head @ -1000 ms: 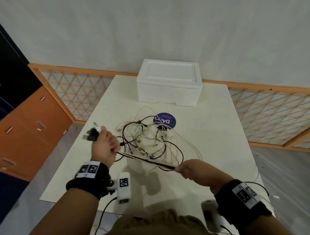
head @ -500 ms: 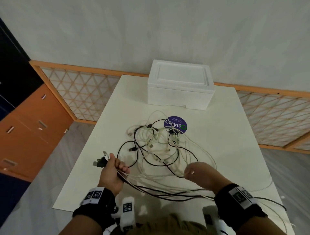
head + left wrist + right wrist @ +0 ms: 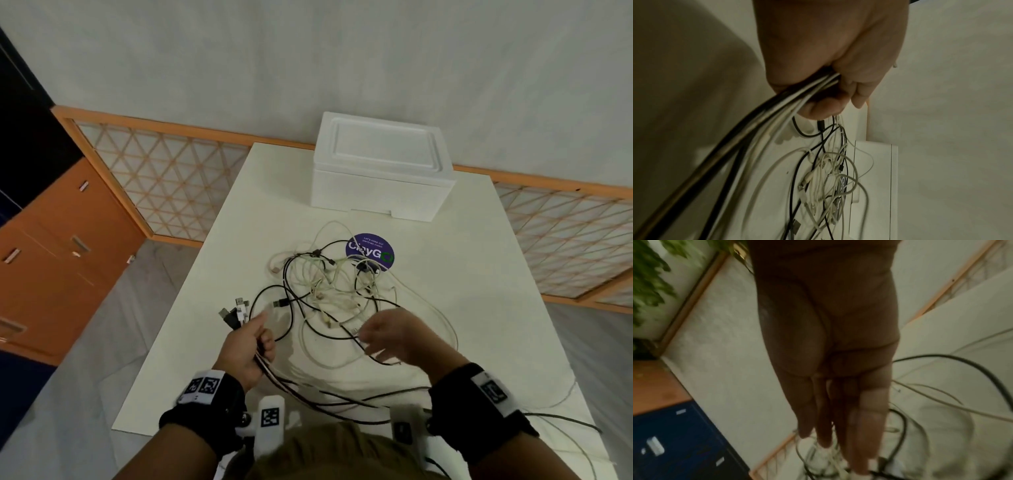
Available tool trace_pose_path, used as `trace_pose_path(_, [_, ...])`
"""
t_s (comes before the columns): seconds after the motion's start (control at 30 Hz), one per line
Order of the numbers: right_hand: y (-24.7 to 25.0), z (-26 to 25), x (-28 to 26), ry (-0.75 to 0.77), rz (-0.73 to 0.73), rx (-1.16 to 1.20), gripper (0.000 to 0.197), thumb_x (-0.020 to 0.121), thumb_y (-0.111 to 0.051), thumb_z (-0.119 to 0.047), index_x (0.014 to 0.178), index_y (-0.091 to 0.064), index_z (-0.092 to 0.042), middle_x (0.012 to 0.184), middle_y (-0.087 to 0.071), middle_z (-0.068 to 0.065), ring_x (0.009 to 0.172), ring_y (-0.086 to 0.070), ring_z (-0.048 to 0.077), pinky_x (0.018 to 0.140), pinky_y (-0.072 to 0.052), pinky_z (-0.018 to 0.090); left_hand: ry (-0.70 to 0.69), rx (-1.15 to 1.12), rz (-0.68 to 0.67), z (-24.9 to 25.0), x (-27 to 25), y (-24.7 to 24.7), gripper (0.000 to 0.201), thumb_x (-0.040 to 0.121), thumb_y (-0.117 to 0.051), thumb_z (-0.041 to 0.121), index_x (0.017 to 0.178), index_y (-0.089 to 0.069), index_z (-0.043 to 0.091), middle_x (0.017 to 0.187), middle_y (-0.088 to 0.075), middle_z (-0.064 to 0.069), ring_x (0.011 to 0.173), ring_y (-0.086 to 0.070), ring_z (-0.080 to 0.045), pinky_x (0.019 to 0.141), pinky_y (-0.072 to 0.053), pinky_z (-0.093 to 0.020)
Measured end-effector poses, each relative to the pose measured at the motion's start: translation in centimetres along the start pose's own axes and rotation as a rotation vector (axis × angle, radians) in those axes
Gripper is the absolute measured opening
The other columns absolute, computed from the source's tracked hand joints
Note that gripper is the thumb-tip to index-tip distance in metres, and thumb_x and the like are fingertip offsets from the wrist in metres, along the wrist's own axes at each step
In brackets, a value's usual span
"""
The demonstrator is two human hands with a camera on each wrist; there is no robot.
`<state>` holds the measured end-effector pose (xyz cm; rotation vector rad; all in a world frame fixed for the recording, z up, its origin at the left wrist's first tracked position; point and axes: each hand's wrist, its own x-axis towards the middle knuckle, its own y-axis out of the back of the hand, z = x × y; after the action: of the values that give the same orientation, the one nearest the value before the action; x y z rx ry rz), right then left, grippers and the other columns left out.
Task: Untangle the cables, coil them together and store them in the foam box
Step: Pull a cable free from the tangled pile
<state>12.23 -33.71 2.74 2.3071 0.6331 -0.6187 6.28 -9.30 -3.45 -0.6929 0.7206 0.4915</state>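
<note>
Having released the taut strands, now reaching with right hand [image 3: 397, 337] fingers extended toward limp, light, snag-prone cables [image 3: 337, 287] lying at twelve o'clock, left hand [image 3: 248, 346] clenching gathered plug ends, best taken near connectors.

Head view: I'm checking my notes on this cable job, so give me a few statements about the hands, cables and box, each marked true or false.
1. The left hand grips a bundle of cables, plug ends sticking out past its grip. True.
2. The foam box is open. False: its lid is on.
3. The right hand holds its fingers straight over the tangle. True.
4. Every cable is black. False: the cables are black and white.
5. The tangle lies inside the box. False: it lies on the table, nearer than the box.
</note>
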Motion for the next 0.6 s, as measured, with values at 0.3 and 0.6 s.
trace_pose_path(0.3, [-1.7, 5.0, 5.7, 0.099, 0.132, -0.648, 0.033, 0.083, -0.064, -0.033, 0.11, -0.057, -0.015, 0.11, -0.055, 0.007, 0.107, -0.053, 0.025, 0.085, -0.041, 0.03, 0.034, 0.088, -0.098, 1.0, 0.8, -0.7, 0.046, 0.097, -0.05, 0.037, 0.059, -0.034, 0.017, 0.059, -0.047, -0.004, 0.029, -0.024, -0.006, 0.031, -0.019, -0.012])
trace_pose_path(0.6, [-0.3, 5.0, 7.3, 0.094, 0.251, -0.53, 0.013, 0.088, -0.045, -0.012, 0.082, -0.051, -0.021, 0.093, -0.058, 0.006, 0.09, -0.055, 0.024, 0.071, -0.035, 0.026, 0.01, 0.19, -0.18, 0.7, 0.5, -1.1, 0.034, 0.099, -0.046, 0.033, 0.073, -0.05, 0.012, 0.054, -0.045, -0.001, 0.029, -0.022, -0.005, 0.032, -0.016, -0.011])
